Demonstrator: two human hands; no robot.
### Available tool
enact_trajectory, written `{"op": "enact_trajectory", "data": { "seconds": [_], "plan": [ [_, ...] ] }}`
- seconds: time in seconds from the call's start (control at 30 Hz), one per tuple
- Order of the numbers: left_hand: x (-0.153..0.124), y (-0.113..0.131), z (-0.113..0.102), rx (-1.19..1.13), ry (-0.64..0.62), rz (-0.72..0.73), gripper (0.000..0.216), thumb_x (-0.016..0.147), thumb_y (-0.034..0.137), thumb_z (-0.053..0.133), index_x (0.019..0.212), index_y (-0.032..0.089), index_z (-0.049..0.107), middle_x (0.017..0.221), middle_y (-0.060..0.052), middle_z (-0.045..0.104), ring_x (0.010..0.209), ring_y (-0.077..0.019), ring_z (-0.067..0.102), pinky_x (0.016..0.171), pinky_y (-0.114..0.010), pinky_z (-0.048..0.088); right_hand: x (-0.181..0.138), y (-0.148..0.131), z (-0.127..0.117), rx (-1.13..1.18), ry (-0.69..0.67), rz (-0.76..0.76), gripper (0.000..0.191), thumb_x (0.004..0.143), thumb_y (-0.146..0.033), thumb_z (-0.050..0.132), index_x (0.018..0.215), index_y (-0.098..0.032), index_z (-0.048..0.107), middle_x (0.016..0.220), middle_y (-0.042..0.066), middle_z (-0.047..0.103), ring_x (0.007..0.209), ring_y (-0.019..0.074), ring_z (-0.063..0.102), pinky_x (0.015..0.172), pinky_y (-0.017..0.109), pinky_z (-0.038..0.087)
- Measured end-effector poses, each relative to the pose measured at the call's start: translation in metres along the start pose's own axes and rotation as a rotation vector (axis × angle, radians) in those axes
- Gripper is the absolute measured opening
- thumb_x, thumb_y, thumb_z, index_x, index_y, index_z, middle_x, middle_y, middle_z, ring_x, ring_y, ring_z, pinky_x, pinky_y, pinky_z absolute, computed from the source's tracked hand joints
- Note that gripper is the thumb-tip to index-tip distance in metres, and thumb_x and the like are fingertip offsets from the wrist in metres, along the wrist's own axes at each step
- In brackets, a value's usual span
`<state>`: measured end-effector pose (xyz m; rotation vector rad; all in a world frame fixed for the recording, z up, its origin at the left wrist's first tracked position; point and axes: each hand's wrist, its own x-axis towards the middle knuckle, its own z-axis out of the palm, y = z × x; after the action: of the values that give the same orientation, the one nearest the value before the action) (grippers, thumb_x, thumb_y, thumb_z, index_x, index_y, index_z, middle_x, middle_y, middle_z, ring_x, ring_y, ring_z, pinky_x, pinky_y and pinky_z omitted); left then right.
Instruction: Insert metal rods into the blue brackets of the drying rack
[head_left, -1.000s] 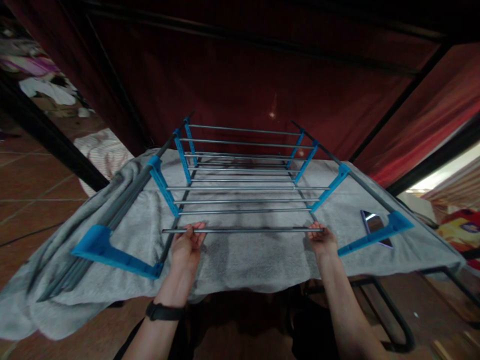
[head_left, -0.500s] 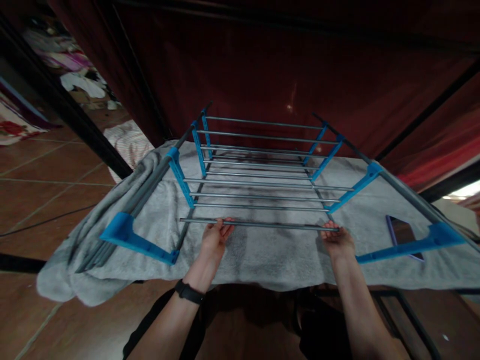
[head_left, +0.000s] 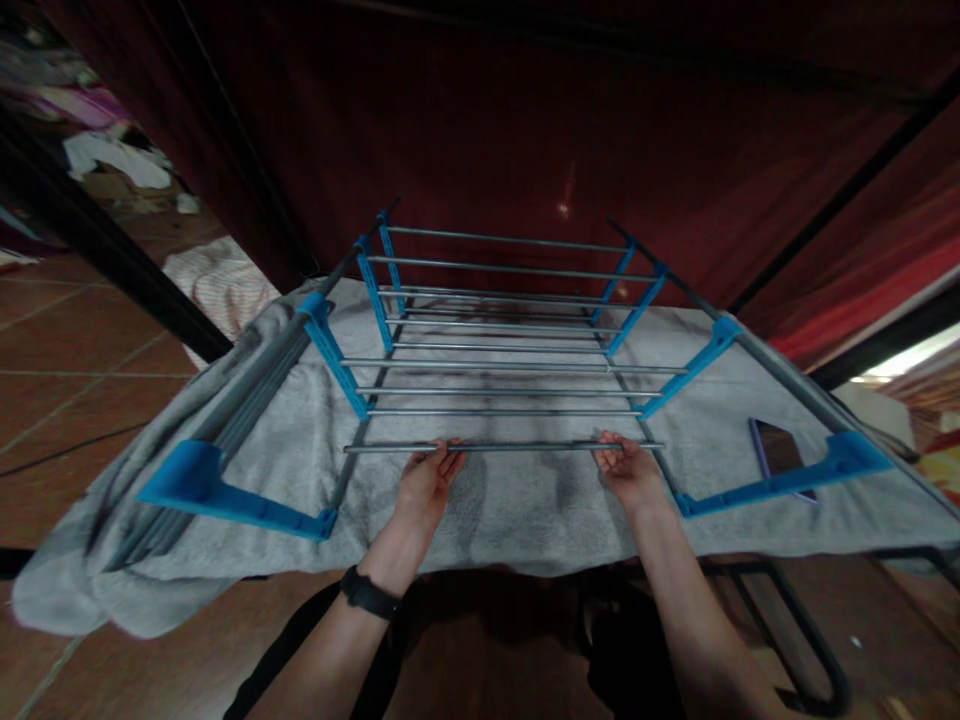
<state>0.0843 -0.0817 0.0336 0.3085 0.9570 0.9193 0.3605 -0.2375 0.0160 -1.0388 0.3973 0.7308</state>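
Both hands hold one loose grey metal rod (head_left: 525,446) level across the near part of a rack. My left hand (head_left: 429,478) grips it left of the middle, fingers curled around it. Toward its right end, my right hand (head_left: 628,468) has its fingers closed on the same rod. The rack (head_left: 495,366) lies in front of me, with several grey crossbars between blue plastic brackets. A blue end bracket (head_left: 232,495) is at the near left and another blue bracket (head_left: 787,482) at the near right, both without a crossbar between them.
A grey blanket (head_left: 517,510) covers the surface beneath the rack. Several loose grey rods (head_left: 195,480) lie at the left on it. A phone (head_left: 780,448) rests at the right, partly behind the bracket. A dark red panel (head_left: 480,130) rises behind; a striped cloth (head_left: 221,285) hangs at the left.
My right hand has shifted left along the rod, so more of its right end sticks out. The view has turned slightly, and the rack appears further left.
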Motion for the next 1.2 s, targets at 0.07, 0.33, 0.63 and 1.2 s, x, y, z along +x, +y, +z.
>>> {"op": "enact_trajectory", "data": {
  "seconds": [0.07, 0.33, 0.63, 1.2],
  "plan": [
    [0.0, 0.001, 0.002, 0.004, 0.014, -0.004, 0.025, 0.089, -0.003, 0.058, 0.072, 0.016, 0.062, 0.076, -0.006, 0.074, 0.075, -0.0161, 0.074, 0.085, -0.034, 0.06, -0.003, 0.005, 0.003, -0.021, -0.011, 0.023, 0.022, 0.089, -0.006, 0.049, 0.08, -0.02, 0.061, 0.071, -0.001, 0.071, 0.063, 0.0101, 0.069, 0.065, 0.021, 0.059],
    [-0.004, 0.002, 0.006, 0.003, 0.043, -0.013, 0.026, 0.083, -0.007, 0.063, 0.068, 0.014, 0.064, 0.07, -0.003, 0.071, 0.069, -0.0145, 0.072, 0.077, -0.029, 0.06, -0.012, 0.023, 0.009, -0.058, -0.111, 0.01, 0.019, 0.088, -0.004, 0.057, 0.081, -0.019, 0.065, 0.074, 0.002, 0.074, 0.066, 0.0116, 0.07, 0.07, 0.022, 0.062],
    [-0.003, 0.001, 0.007, 0.052, 0.015, -0.043, 0.029, 0.084, -0.005, 0.063, 0.063, 0.016, 0.064, 0.068, -0.002, 0.07, 0.064, -0.015, 0.07, 0.075, -0.031, 0.059, -0.015, 0.041, 0.005, -0.075, -0.174, -0.06, 0.016, 0.083, -0.006, 0.069, 0.074, -0.019, 0.066, 0.074, 0.001, 0.074, 0.063, 0.0109, 0.067, 0.073, 0.024, 0.063],
    [-0.01, -0.01, 0.009, 0.218, -0.12, -0.193, 0.018, 0.095, 0.003, 0.056, 0.085, 0.01, 0.068, 0.075, -0.01, 0.073, 0.069, -0.0153, 0.073, 0.066, -0.023, 0.06, -0.023, 0.048, 0.012, -0.139, -0.131, -0.058, 0.022, 0.08, -0.017, 0.077, 0.068, -0.022, 0.059, 0.056, -0.003, 0.062, 0.055, 0.012, 0.063, 0.065, 0.025, 0.061]
  ]
}}
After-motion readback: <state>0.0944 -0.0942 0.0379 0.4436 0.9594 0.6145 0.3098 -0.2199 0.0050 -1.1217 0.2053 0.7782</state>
